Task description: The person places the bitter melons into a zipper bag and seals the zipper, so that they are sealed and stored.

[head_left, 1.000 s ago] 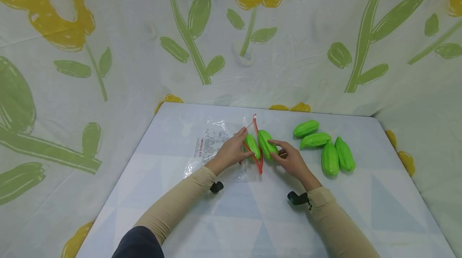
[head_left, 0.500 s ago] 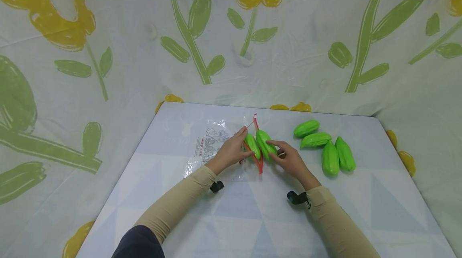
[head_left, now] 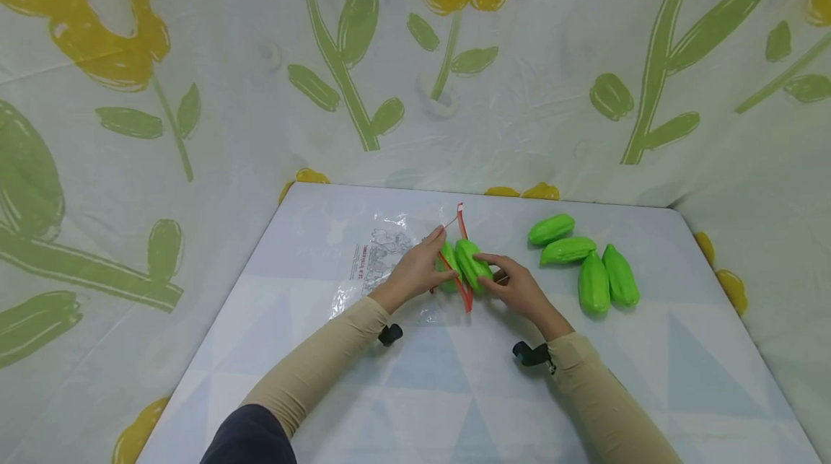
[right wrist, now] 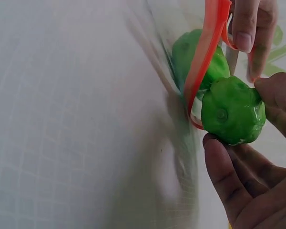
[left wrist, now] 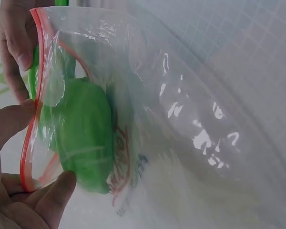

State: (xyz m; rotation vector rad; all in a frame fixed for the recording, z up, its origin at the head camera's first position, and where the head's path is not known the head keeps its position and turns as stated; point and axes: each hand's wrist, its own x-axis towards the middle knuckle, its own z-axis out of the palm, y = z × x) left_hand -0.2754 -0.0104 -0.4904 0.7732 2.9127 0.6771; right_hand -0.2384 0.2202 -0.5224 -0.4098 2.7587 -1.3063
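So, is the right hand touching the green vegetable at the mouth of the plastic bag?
Touching. The right wrist view shows the right hand pinching the green vegetable from opposite sides, with no gap visible.

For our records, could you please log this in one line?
left hand: holds clear bag open; right hand: grips green item at opening; inside bag: second item; table: four more items
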